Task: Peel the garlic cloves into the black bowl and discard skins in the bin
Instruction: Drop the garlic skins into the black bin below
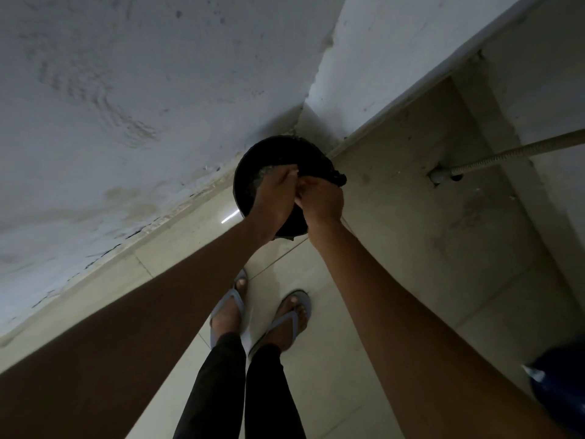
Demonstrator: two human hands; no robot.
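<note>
Both bare forearms reach forward and down from the lower corners of the head view, converging toward the middle. The left hand [274, 198] is at the end of the darker, shaded left arm, back of the hand up, fingers extended forward and slightly bent at their tips. The right hand [321, 198] sits just beside it, touching it, with fingers curled inward toward the left hand's palm side; whether they pinch anything cannot be told. Below the arms, two legs in dark trousers stand close together, feet in pale thong sandals, toes pointing the way the arms reach.
</note>
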